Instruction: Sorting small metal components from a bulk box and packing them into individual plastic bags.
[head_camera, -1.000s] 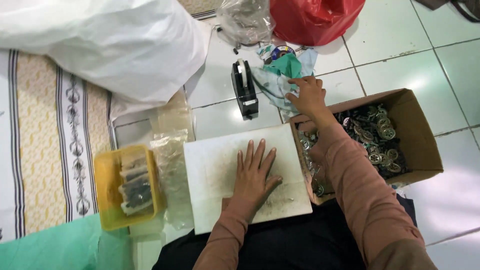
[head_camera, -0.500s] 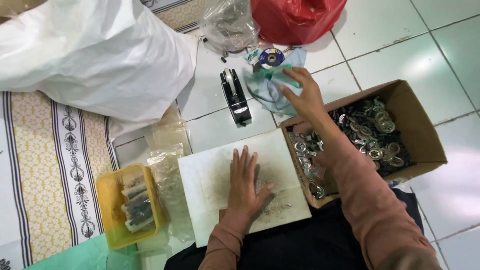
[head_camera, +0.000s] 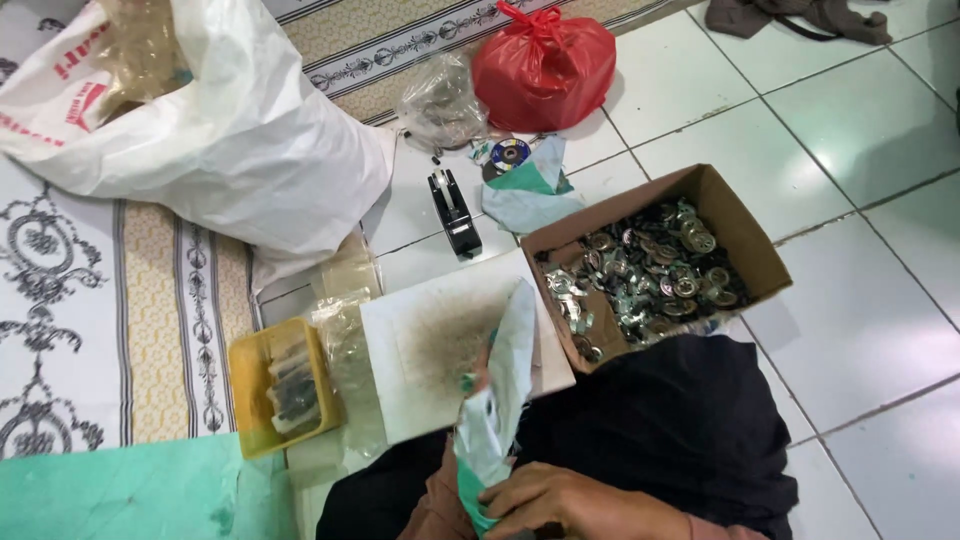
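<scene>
Head view: your right hand (head_camera: 570, 500) sits low in the picture, fingers curled over the bottom end of a white-and-green plastic bag (head_camera: 500, 395) and closed on it. The bag rises from those fingers up across the near edge of the white board (head_camera: 430, 330). Your left hand (head_camera: 478, 372) is almost wholly hidden behind the bag; only a sliver of it shows at the bag's left edge, so I cannot tell whether its fingers are spread or pinching.

Beyond your fingers and to their right stands the open cardboard box (head_camera: 735, 215), full of small round metal pieces (head_camera: 650, 275). Left of your fingers, past the board, is the yellow tray (head_camera: 255, 365) with dark bundles in it, and a pile of clear bags (head_camera: 350, 340) lies between tray and board. Farther out lie a black tape dispenser (head_camera: 455, 210), a red bag (head_camera: 545, 55) and a big white sack (head_camera: 230, 130).

To handle the bag well, I would judge you should keep the grip at its end firm, let the other hand find the mouth by feel, and hold the bag over the board so anything that slips lands there.
</scene>
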